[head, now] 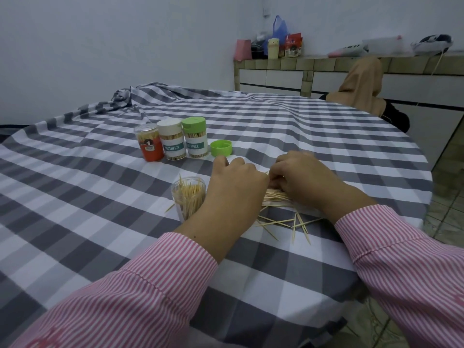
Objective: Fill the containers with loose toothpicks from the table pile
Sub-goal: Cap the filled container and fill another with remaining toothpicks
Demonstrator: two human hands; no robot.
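Both hands are working the pile (276, 197) beside the open jar (188, 197) — right hand (298, 175) pinching sticks, left hand (237, 177) curled, its grip hidden. Toothpicks are light, stiff, sharp-tipped — best gathered parallel and held mid-length.

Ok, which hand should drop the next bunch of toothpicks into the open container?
Left, probably. The left hand sits right beside the open container; the right hand is on the far side, fingers curled into the toothpick pile.

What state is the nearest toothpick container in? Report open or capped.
Open. The clear container beside the left hand has no cap, and toothpick tips stick out above its rim. A loose green cap lies farther back.
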